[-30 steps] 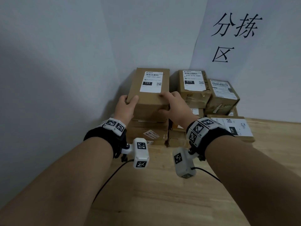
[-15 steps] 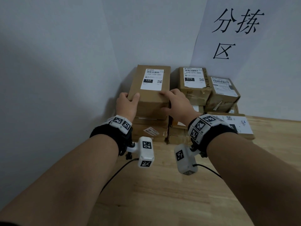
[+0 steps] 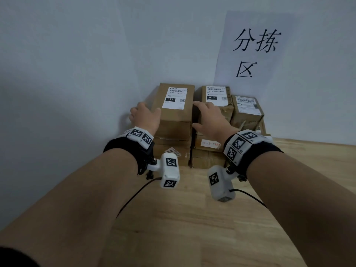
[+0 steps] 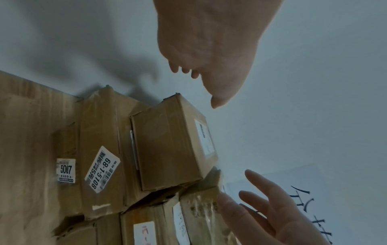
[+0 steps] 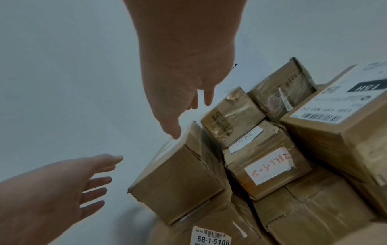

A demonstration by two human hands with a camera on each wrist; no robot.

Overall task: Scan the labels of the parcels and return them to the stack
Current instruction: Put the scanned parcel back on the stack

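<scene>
Both hands loose, fingers straight, gripping nothing. Our left hand (image 3: pixel 145 117) sits just beside the left face of the 122 parcel (image 3: pixel 174 112); wrist views show clear air between its fingers and the cardboard. Our right hand (image 3: pixel 210 117) is at the parcel's right edge; from the right wrist the thumb tip looks at or on the top corner, can't tell if it touches. The 122 parcel lies label-up on top of the stack (image 3: pixel 173 151), in the corner against the wall (image 3: pixel 77 64). 070 parcel (image 3: pixel 216 97) just right of it. Sign (image 3: pixel 254 51) above, wooden floor (image 3: pixel 192 218) below.
</scene>
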